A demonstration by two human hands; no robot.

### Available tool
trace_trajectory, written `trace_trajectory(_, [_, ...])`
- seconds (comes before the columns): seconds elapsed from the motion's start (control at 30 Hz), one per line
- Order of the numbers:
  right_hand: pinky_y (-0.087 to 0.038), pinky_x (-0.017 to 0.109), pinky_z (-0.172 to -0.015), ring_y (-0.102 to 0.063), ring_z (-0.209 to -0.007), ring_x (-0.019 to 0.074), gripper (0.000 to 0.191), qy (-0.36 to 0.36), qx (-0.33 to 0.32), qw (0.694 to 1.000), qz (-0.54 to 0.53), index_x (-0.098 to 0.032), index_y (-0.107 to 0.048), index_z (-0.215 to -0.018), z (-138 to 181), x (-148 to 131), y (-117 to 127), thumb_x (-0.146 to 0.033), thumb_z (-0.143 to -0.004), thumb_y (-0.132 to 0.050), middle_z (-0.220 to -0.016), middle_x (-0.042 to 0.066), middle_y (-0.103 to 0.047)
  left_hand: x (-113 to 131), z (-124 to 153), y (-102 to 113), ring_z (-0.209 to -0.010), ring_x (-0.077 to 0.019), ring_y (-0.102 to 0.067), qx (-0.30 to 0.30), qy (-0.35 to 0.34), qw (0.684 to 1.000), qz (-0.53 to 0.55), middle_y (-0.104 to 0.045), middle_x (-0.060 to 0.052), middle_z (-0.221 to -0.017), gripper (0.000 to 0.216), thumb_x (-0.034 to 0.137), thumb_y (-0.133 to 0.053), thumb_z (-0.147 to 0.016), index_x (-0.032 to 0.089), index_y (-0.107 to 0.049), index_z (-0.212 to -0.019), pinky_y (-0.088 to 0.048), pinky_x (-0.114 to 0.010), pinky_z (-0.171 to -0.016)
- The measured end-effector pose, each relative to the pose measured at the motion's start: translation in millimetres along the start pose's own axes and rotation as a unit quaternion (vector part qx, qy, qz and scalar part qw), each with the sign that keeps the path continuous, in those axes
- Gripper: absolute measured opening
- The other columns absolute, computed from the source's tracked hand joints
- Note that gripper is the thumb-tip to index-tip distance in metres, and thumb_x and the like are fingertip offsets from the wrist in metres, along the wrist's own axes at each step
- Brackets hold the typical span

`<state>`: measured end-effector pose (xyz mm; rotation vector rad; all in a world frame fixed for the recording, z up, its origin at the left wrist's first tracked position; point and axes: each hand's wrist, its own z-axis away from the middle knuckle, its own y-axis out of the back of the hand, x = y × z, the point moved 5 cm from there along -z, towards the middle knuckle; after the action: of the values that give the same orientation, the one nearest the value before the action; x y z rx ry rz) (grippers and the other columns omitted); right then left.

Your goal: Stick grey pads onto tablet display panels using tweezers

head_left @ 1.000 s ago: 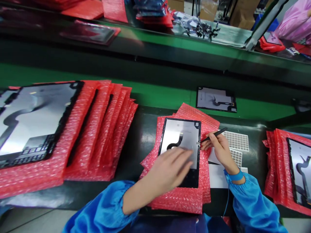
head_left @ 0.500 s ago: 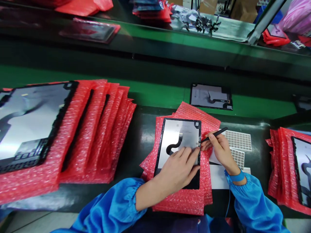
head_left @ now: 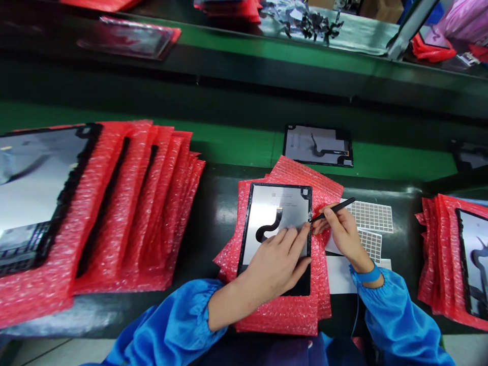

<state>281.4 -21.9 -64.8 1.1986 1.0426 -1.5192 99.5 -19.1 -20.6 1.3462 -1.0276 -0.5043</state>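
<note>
Two stacks of red bags flank the work along the bench's front edge: the left stack (head_left: pixel 125 218) bears one panel, cut off by the view, and the right stack (head_left: pixel 429 249) bears another. A back panel (head_left: pixel 301 145) lies on the green strip (head_left: pixel 236 147) beyond the bench's back edge. Two grid sheets (head_left: pixel 371 216) and white paper (head_left: pixel 339 279) lie right of the work, partly covered by the right hand (head_left: pixel 343 234).

The work panel (head_left: pixel 292 203) lies on a pile of red bags (head_left: pixel 282 317) reaching the bench's front edge. The left hand (head_left: pixel 276 262) is laid flat across its lower half, hiding part of it; fingers extended close together, thumb apart, index tip at the panel's right edge. The right hand pinches a black tool (head_left: pixel 339 206) between thumb and fingers, tip at that same edge, beside the left index. A blue strap (head_left: pixel 368 275) circles the right wrist.

The bench (head_left: pixel 224 198) is dark and glossy. Behind it, a raised shelf carries a wrapped panel (head_left: pixel 127 38) and small black parts (head_left: pixel 316 25).
</note>
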Motion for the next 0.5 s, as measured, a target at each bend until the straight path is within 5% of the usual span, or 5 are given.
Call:
trace_trajectory(0.13, [-0.064,0.031,-0.057,-0.075,-0.057,0.0185,0.041,-0.007,0.006,1.000,-0.005,-0.024,-0.064,-0.102,-4.4,-2.1,1.9,-0.065,-0.097,-0.068,-0.072,0.001,-0.077,-1.3,-1.1,-0.9,-0.102,-0.0313,-0.067,-0.009,0.007,1.000,-0.004,-0.068,-0.017,-0.119,0.063,0.041,-0.049,-0.106,0.004,-0.042,-0.156,-0.063,-0.044,-0.075])
trace_trajectory(0.27, [-0.065,0.034,-0.057,-0.076,-0.058,0.0206,0.043,0.022,0.077,0.997,0.005,-0.026,-0.065,-0.102,3.3,-23.3,36.3,-0.068,-0.094,-0.069,-0.075,0.002,-0.078,-3.2,-4.2,1.7,-0.102,-0.0321,-0.068,-0.028,0.013,1.000,0.002,-0.068,-0.018,-0.120,0.062,0.039,-0.051,-0.104,0.004,-0.045,-0.155,-0.064,-0.046,-0.076])
trace_trajectory(0.5, [-0.064,0.039,-0.058,-0.076,-0.060,0.0250,0.031,-0.002,0.154,0.979,0.133,-0.024,-0.073,-0.103,94.1,-25.4,120.6,-0.055,-0.098,-0.073,-0.072,0.005,-0.078,-3.5,-9.6,2.9,-0.098,-0.0317,-0.070,-0.045,0.019,0.999,-0.019,-0.068,-0.018,-0.118,0.063,0.046,-0.048,-0.107,0.006,-0.045,-0.156,-0.062,-0.041,-0.071])
